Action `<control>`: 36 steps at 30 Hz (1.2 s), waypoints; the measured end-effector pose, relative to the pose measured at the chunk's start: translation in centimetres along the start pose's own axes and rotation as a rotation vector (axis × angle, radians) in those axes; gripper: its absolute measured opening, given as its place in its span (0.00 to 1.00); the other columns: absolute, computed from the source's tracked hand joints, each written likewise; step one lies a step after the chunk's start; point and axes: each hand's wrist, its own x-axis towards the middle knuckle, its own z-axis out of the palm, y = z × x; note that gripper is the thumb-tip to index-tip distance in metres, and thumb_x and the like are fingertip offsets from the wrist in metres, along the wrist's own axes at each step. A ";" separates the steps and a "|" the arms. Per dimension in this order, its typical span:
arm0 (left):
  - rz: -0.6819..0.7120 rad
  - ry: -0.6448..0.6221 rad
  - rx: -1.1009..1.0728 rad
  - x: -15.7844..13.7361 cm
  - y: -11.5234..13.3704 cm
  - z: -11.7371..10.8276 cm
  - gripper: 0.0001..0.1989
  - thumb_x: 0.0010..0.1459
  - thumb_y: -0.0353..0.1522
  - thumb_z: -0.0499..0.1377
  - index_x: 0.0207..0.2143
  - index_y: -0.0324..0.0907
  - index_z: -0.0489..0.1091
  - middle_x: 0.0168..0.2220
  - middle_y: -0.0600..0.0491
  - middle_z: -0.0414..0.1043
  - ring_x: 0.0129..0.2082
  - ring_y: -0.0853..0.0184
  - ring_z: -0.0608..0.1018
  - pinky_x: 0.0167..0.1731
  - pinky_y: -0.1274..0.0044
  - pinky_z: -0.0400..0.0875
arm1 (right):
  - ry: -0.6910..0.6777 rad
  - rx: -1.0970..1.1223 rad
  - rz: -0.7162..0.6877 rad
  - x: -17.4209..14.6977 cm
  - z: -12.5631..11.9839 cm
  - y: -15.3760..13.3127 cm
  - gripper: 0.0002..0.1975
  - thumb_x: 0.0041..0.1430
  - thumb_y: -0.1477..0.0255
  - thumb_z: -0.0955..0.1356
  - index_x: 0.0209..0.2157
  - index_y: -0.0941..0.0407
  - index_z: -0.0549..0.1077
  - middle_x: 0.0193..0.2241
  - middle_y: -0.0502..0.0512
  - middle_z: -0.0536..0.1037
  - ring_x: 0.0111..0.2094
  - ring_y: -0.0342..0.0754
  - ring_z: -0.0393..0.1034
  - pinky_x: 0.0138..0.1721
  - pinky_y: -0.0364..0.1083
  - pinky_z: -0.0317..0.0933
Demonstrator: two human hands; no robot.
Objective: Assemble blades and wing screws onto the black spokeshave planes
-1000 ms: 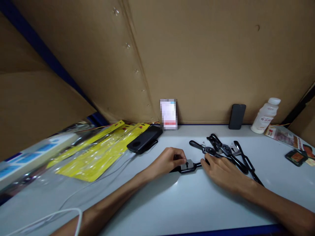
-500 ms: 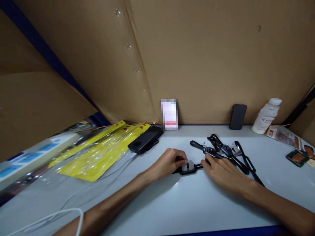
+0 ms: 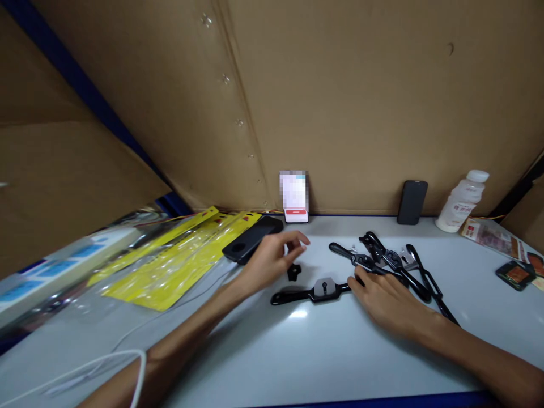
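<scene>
A black spokeshave (image 3: 291,297) lies across the table in front of me. A grey blade (image 3: 319,288) sits in its middle, with a dark screw standing in the blade's slot. My right hand (image 3: 385,297) is closed around the spokeshave's right handle. Up and to the left, my left hand (image 3: 272,258) hovers with curled, parted fingers and nothing visible between them. Just beneath its fingers, a small black cap piece (image 3: 294,272) rests on the table. Beyond my right hand, several more black spokeshaves (image 3: 391,259) lie in a loose pile, partly covered by that hand.
Yellow clear-plastic packages (image 3: 182,260) and a black device (image 3: 238,246) with a cable lie left, beside a power strip (image 3: 63,266). At the back stand a lit phone (image 3: 296,195), a dark phone (image 3: 412,202) and a bottle (image 3: 463,202). A cardboard wall (image 3: 352,113) rises behind.
My left hand has moved up and left, off the spokeshave, uncovering its left handle and the small black piece. My right hand has stayed on the right handle.
</scene>
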 end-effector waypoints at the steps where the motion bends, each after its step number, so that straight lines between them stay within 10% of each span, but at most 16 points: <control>1: 0.000 0.040 0.040 0.3 -0.5 -0.7 0.10 0.59 0.36 0.58 0.36 0.41 0.76 0.26 0.54 0.72 0.24 0.68 0.68 0.28 0.79 0.59 | -0.001 0.003 -0.004 0.0 0.0 0.0 0.18 0.55 0.87 0.60 0.44 0.61 0.72 0.44 0.63 0.76 0.26 0.46 0.68 0.27 0.48 0.53; 13: 0.066 -0.511 0.236 0.0 -2.8 -3.1 0.17 0.57 0.30 0.60 0.49 0.49 0.75 0.45 0.49 0.73 0.42 0.61 0.75 0.43 0.74 0.65 | -0.029 -0.021 0.001 0.0 -0.2 -0.2 0.22 0.54 0.88 0.59 0.46 0.62 0.73 0.46 0.65 0.76 0.27 0.47 0.68 0.27 0.47 0.53; 23: 0.087 -0.527 0.203 0.9 -3.8 -2.5 0.10 0.60 0.36 0.57 0.30 0.39 0.71 0.32 0.52 0.70 0.31 0.66 0.70 0.34 0.76 0.62 | -0.053 -0.019 0.001 0.1 -0.3 -0.2 0.21 0.54 0.88 0.60 0.47 0.62 0.73 0.46 0.64 0.76 0.26 0.46 0.68 0.26 0.47 0.53; 36: 0.034 -0.434 -0.111 -1.1 1.7 2.6 0.10 0.60 0.35 0.56 0.28 0.39 0.70 0.25 0.56 0.70 0.24 0.71 0.68 0.26 0.80 0.60 | -0.065 -0.017 0.011 0.2 -0.4 -0.4 0.17 0.58 0.87 0.59 0.44 0.61 0.72 0.44 0.63 0.75 0.24 0.46 0.64 0.24 0.50 0.46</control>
